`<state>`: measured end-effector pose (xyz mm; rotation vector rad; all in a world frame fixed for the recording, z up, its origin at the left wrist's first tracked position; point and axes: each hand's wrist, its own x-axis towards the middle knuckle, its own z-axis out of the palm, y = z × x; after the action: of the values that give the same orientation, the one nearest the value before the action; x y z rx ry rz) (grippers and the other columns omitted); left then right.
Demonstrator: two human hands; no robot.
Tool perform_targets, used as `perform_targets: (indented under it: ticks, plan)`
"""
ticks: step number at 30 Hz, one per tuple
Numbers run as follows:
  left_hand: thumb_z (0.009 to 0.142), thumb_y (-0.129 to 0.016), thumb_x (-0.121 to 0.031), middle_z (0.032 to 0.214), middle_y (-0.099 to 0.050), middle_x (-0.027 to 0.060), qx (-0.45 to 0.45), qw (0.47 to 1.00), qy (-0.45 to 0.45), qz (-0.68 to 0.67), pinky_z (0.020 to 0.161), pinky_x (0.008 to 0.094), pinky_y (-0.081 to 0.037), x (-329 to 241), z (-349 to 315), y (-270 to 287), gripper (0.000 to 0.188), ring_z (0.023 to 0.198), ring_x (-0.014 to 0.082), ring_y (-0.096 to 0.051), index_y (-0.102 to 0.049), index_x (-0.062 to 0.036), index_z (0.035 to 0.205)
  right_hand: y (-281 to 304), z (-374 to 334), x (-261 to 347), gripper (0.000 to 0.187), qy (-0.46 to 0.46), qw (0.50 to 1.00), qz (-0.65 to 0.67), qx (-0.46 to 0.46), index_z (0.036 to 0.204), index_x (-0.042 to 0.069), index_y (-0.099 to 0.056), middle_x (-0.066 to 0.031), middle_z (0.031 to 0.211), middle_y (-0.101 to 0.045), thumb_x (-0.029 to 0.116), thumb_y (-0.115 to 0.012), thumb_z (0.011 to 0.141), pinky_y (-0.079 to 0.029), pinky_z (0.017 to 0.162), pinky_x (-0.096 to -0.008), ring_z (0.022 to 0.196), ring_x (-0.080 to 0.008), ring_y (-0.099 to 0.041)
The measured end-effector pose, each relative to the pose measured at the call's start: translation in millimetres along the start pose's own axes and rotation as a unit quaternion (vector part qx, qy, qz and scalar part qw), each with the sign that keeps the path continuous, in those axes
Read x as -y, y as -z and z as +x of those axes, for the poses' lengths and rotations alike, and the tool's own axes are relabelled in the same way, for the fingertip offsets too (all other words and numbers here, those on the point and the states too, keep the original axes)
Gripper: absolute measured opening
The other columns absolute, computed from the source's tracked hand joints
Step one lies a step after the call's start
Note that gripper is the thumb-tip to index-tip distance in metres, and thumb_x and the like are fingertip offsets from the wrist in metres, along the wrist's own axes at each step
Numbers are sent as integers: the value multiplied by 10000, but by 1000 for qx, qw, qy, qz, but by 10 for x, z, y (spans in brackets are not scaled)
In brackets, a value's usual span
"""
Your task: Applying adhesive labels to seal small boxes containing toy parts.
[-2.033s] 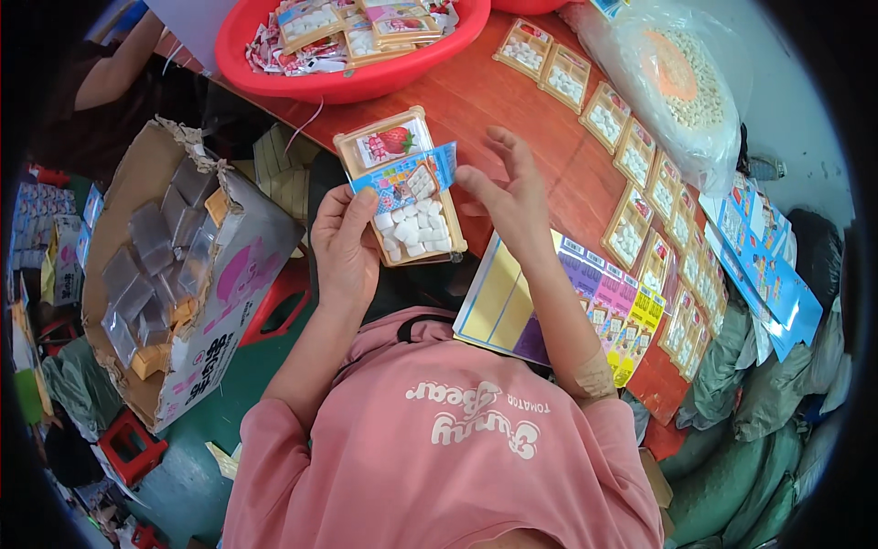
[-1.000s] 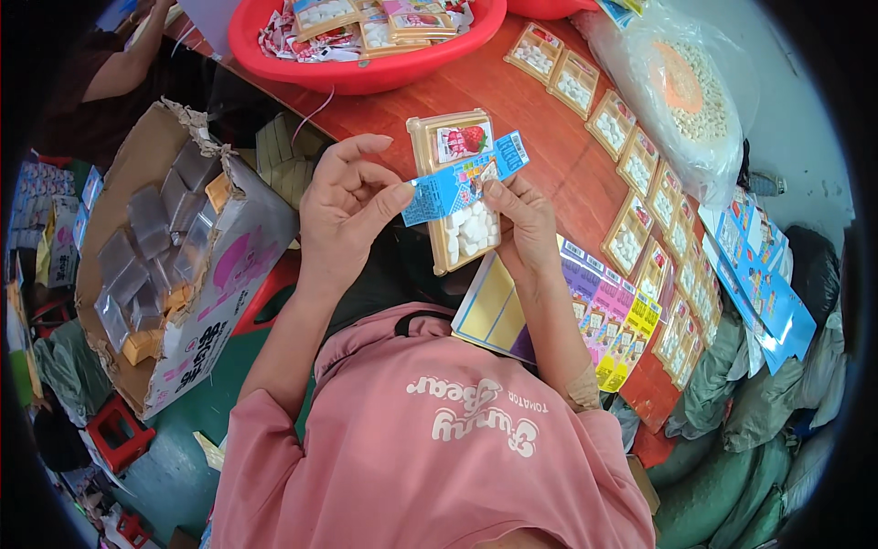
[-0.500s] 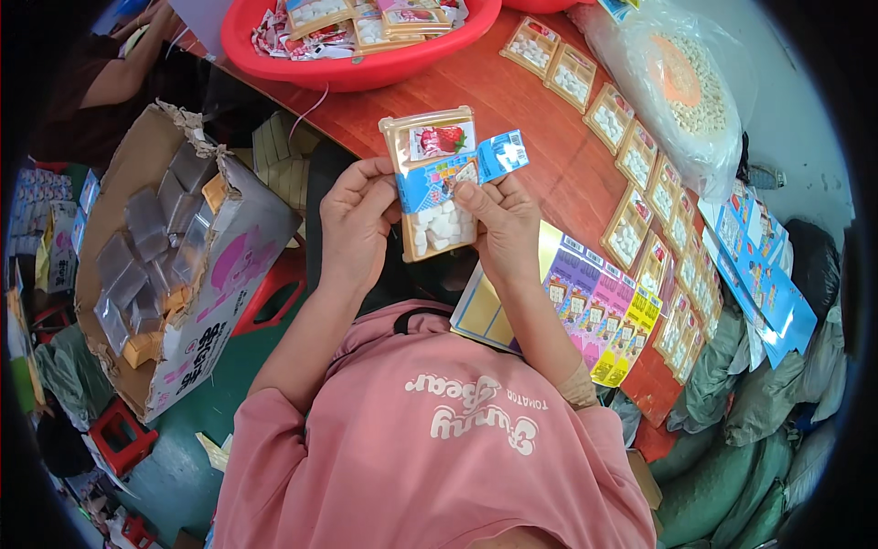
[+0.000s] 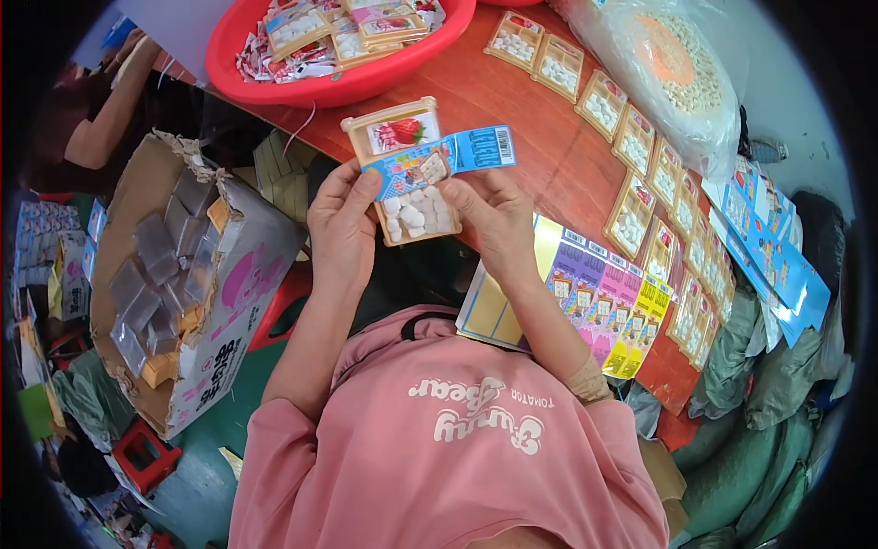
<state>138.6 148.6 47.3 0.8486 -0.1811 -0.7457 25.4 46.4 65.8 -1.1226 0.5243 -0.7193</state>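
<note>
Right hand (image 4: pixel 498 220) moved in, pack (image 4: pixel 416 212) between, left hand (image 4: pixel 340 215) opposite

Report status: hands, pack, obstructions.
Left hand grips tan pack at left; right hand at its right edge. Blue label across pack, right end jutting past edge. Nothing visibly blocking hands.

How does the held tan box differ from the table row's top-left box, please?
The held box carries a blue printed strip; the row's top-left box shows none. The held box is between left hand and right hand; the top-left box lies on the red table. Both are tan with white pieces.
</note>
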Motion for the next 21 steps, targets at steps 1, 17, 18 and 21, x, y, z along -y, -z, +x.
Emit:
perform_targets:
  ticks: [1, 17, 18, 21]
  plan:
    - [881, -582, -67, 1022, -605, 108, 3, 1000, 1, 4, 833, 275, -491, 25, 10, 21, 249, 930, 143, -594, -523, 53, 1091, 74, 19, -4, 244, -38, 999, -24, 9, 1011, -14, -571, -107, 914, -650, 166, -635, 859, -517, 683, -252, 793, -133, -625]
    - [938, -478, -191, 1090, -587, 111, 32, 931, 185, -313, 870, 383, -479, 213, -12, 119, 284, 969, 250, -585, -495, -17, 1162, 51, 310, 159, 155, -94, 989, -112, 33, 850, 53, -634, 2, 721, -620, 184, -700, 800, -406, 493, -170, 591, -47, -551]
    - [940, -473, -196, 1089, -583, 118, 112, 887, 207, -396, 844, 381, -489, 232, -22, 111, 280, 958, 249, -584, -498, -22, 1157, -12, 289, 147, 154, -106, 987, -115, 47, 835, 49, -633, 2, 721, -619, 181, -702, 798, -409, 493, -169, 584, -46, -545]
    - [928, -450, -184, 950, -546, 140, 87, 867, 238, -429, 683, 309, -519, 227, 21, 11, 248, 793, 228, -548, -505, -16, 1101, -144, 277, 83, 159, -113, 985, -103, 75, 834, 18, -628, -17, 727, -621, 151, -705, 794, -449, 528, -184, 596, -50, -554]
